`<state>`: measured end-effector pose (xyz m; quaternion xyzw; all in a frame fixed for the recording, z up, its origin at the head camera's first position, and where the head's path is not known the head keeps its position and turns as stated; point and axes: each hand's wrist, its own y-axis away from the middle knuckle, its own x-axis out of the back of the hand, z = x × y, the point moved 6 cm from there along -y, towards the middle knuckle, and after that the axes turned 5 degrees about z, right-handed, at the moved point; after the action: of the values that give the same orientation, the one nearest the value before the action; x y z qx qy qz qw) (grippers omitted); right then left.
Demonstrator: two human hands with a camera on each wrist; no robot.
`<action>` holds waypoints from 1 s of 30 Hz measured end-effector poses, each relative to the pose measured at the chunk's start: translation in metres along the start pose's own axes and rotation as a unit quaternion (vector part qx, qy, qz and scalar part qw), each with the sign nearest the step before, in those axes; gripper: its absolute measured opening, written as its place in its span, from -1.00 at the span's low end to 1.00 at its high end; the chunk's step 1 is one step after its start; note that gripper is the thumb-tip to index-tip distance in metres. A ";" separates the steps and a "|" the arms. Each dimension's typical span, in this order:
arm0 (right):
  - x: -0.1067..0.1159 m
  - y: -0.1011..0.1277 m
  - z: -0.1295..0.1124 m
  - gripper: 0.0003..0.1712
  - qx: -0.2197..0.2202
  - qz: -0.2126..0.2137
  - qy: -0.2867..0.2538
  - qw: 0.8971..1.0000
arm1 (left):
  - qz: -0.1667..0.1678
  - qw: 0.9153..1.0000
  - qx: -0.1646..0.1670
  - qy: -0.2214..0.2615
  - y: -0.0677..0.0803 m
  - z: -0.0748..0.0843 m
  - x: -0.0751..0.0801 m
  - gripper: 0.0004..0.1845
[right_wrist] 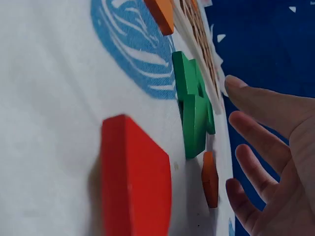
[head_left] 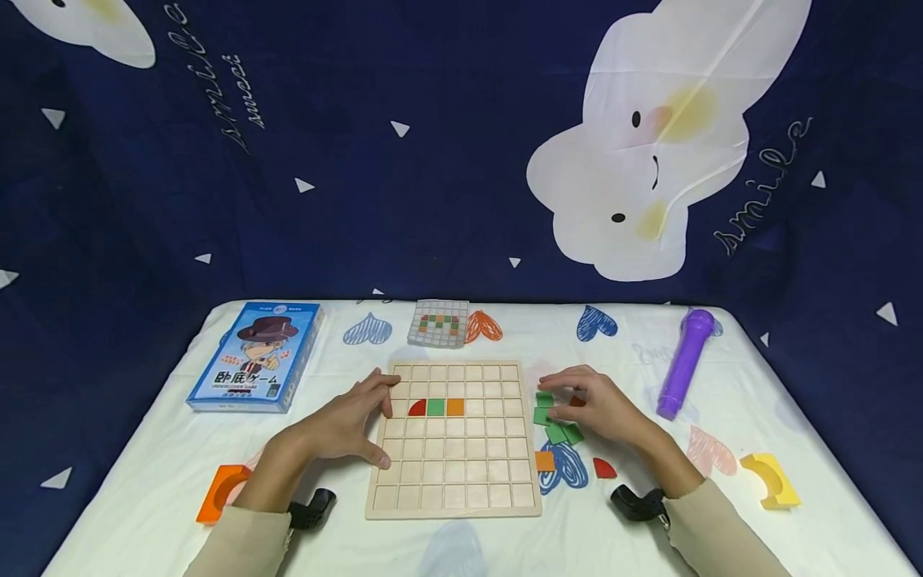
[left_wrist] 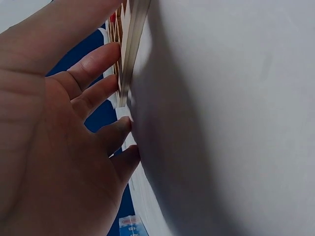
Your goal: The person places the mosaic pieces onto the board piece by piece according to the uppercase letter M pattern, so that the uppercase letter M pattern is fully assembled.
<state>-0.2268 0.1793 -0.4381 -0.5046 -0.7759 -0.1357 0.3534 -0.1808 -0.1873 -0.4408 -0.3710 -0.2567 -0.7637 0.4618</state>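
Observation:
A wooden grid board (head_left: 454, 473) lies in the middle of the table. Its second row holds a red quarter-circle tile (head_left: 417, 408), a green tile (head_left: 435, 407) and an orange tile (head_left: 455, 407). My left hand (head_left: 356, 418) rests at the board's left edge with fingers spread; the left wrist view shows straight fingers (left_wrist: 98, 93) touching the board's edge (left_wrist: 130, 44). My right hand (head_left: 587, 401) hovers over loose green tiles (head_left: 555, 426) right of the board. In the right wrist view its fingers (right_wrist: 261, 142) stay straight beside the green tiles (right_wrist: 194, 105), holding nothing.
An orange tile (head_left: 545, 461) and a red quarter-circle (head_left: 604, 468) lie near the board's right edge. A pattern card (head_left: 438, 323) sits behind the board, a blue game box (head_left: 257, 357) at the left, a purple cylinder (head_left: 685, 362) at the right. Orange (head_left: 219, 493) and yellow (head_left: 771, 479) arch blocks lie near the front.

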 end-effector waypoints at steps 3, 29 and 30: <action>-0.002 0.000 0.004 -0.58 -0.009 -0.007 0.003 1.000 | -0.001 1.000 0.001 0.003 -0.001 0.000 -0.002 -0.39; -0.011 -0.005 0.012 -0.71 -0.040 -0.036 0.026 0.998 | -0.005 1.000 0.008 0.002 0.000 0.001 0.000 -0.39; -0.011 -0.005 0.012 -0.71 -0.041 -0.037 0.022 0.998 | -0.005 1.000 0.007 0.002 0.000 0.000 0.000 -0.39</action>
<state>-0.2335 0.1764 -0.4537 -0.4861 -0.7800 -0.1915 0.3445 -0.1810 -0.1868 -0.4405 -0.3648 -0.2626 -0.7650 0.4614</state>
